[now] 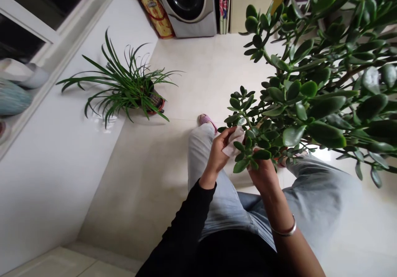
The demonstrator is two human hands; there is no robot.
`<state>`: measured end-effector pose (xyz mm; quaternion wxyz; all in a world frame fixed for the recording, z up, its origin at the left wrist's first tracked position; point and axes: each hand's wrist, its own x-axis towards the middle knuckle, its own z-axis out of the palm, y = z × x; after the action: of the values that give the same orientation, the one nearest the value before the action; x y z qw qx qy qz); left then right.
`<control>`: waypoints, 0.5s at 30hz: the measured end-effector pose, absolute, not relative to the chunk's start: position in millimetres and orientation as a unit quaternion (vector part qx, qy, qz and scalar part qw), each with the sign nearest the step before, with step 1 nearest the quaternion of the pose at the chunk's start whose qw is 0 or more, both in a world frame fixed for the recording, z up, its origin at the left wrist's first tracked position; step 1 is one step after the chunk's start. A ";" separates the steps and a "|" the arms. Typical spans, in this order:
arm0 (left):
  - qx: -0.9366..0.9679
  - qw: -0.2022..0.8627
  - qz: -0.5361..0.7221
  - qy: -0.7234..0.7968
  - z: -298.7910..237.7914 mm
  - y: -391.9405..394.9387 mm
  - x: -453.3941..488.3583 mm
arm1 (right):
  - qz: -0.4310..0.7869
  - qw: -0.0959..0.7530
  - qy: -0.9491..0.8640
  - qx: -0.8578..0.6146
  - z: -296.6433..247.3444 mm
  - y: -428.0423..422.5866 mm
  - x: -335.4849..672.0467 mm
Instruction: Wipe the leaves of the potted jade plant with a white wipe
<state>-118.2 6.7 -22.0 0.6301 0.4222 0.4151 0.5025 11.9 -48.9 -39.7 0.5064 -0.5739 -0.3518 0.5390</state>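
Observation:
A large jade plant (pixel 325 132) with thick green leaves fills the right side of the head view. At its lower left edge my left hand (pixel 219 150) is closed on a crumpled white tissue (pixel 236 141), which lies against the leaves. My right hand (pixel 263 173) is under a low cluster of leaves (pixel 245 161) on the same plant. Leaves cover its fingers, so what they hold is hidden. A silver bangle (pixel 287 230) circles my right wrist.
A potted plant with long narrow leaves (pixel 133 82) stands on the floor by the white wall (pixel 62 165). A front-loading washing machine (pixel 192 16) and a red-yellow bag (pixel 155 8) are at the back. Vases (pixel 14 97) sit on the window sill at left.

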 end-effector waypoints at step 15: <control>0.447 0.661 0.433 0.419 -5.5 29.9 -103.0 | 0.635 0.569 -0.146 -0.502 -24.9 -38.9 -0.1</control>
<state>-103.0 29.9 -5.5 0.6609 0.4468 0.4194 0.4332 -0.1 -38.9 -24.9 0.5687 -0.5015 -0.1456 0.6355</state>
